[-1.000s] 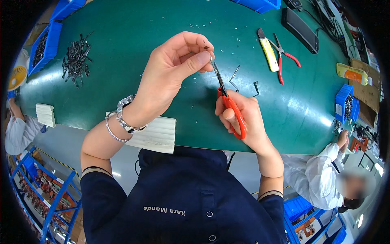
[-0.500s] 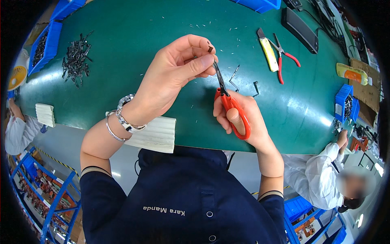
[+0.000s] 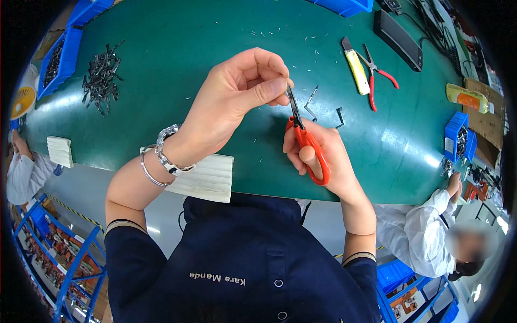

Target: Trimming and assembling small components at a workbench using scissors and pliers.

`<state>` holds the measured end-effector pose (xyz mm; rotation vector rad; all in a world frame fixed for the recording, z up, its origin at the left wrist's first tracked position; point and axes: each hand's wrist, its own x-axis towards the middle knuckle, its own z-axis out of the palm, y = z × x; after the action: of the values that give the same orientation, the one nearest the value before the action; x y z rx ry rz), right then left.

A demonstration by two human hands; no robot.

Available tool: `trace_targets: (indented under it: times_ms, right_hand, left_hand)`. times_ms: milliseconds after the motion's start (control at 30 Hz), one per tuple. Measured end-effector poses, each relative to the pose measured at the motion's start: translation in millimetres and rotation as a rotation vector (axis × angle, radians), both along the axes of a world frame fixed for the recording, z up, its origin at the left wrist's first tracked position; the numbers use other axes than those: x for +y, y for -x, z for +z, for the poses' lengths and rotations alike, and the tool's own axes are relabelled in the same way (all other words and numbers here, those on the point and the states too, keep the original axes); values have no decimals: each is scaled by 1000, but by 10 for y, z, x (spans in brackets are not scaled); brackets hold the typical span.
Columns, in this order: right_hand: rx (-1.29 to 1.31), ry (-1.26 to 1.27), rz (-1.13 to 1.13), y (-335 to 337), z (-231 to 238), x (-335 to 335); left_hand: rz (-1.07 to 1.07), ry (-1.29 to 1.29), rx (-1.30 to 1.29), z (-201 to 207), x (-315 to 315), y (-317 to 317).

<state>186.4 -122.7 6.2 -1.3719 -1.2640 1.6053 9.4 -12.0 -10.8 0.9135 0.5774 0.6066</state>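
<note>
My left hand, wearing a watch and a bangle at the wrist, is pinched closed at the thumb and forefinger. Its fingertips hide almost all of the small dark part they hold. My right hand grips red-handled scissors, with the thumb through one loop. The slim blades point up and away from me, their tips right at my left fingertips. Just right of the blades, a thin bent black piece and a shorter one lie on the green table.
A yellow-handled knife and red-handled pliers lie at the right, near a black box. Small black parts are heaped at left beside a blue bin. A ribbed white pad sits at the front edge. Co-workers are on both sides.
My left fingertips have shifted slightly right and down, closer along the scissor blades. The small dark part that showed above them is now mostly hidden. My right hand has barely moved.
</note>
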Motion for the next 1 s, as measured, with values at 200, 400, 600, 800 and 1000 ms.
trace_targets:
  times_ms: [200, 400, 600, 800, 1000]
  right_hand:
    - [-126, -66, -22, -22, 3, -7]
    - [-81, -48, -67, -9, 32, 4]
    - [79, -218, -477, -300, -25, -22]
    - [-10, -325, -664, -304, 164, -3]
    - [31, -305, -622, -296, 174, -18]
  left_hand:
    - [3, -108, 50, 21, 12, -8]
    - [14, -143, 49, 20, 50, 11]
    - [77, -242, 211, 87, 231, 306]
    - [324, -1014, 1248, 60, 494, 1228]
    - [167, -1579, 985, 207, 375, 493]
